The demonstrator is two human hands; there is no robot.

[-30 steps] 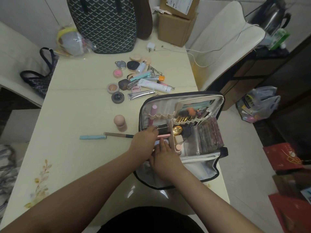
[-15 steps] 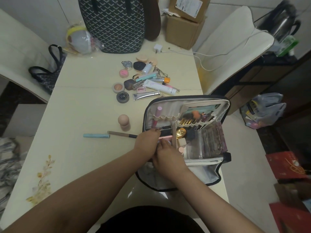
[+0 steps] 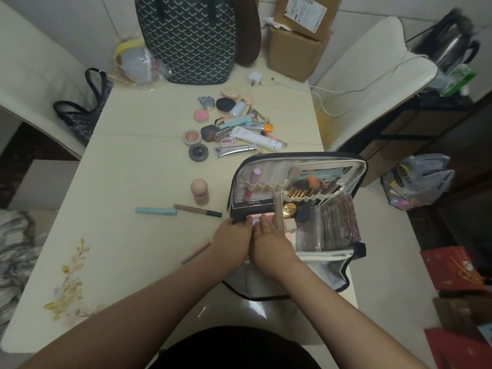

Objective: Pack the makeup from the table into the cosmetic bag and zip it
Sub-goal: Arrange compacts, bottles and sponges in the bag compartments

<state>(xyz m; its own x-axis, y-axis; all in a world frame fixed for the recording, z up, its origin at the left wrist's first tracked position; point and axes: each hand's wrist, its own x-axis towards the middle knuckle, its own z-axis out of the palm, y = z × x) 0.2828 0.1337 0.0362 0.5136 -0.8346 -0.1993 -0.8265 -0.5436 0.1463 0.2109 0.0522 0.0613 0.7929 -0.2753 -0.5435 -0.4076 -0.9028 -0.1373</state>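
Head view: both hands work at the open cosmetic bag (image 3: 330, 272) near the table's (image 3: 127, 182) right edge.
Loose makeup (image 3: 234, 129), a sponge (image 3: 199, 188) and two pens lie beyond. Left hand (image 3: 231, 242) and right hand (image 3: 269, 239) press side by side onto a pink case (image 3: 262, 216), fingers straight, together; fingertips partly hidden.

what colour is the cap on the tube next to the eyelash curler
Orange; the tube's cap shows best in the head view, the only one.
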